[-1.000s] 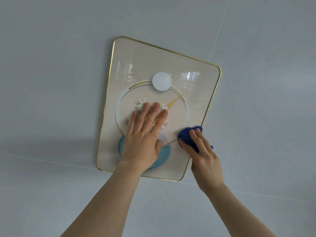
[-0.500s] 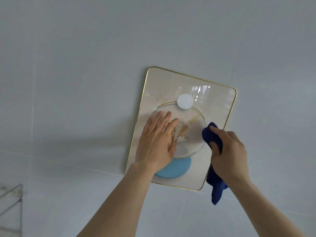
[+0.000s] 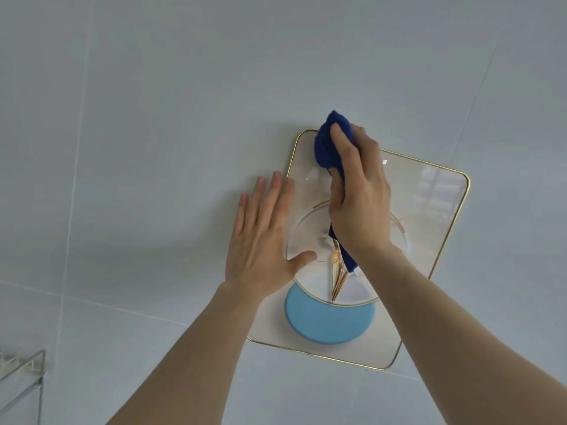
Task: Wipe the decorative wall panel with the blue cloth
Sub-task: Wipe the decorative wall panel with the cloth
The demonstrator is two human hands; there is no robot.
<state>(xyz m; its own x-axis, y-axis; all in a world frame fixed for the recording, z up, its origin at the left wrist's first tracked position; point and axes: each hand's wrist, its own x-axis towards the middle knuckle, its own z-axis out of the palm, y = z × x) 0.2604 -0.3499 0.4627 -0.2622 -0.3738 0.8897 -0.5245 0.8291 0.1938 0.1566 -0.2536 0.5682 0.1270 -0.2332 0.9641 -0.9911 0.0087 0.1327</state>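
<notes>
My right hand (image 3: 359,191) clenches the dark blue cloth (image 3: 329,145) against the gold-rimmed glossy wall panel's (image 3: 429,210) top corner; my left hand (image 3: 264,240), fingers spread, lies flat beside it.

Soft even daylight, faint glare, slight blur.

A pale grey-blue tiled wall (image 3: 184,118) fills the view, crossed by thin light grout lines (image 3: 80,124), evenly and softly lit, with a metal wire rack (image 3: 23,378) jutting in at the lower left corner.
</notes>
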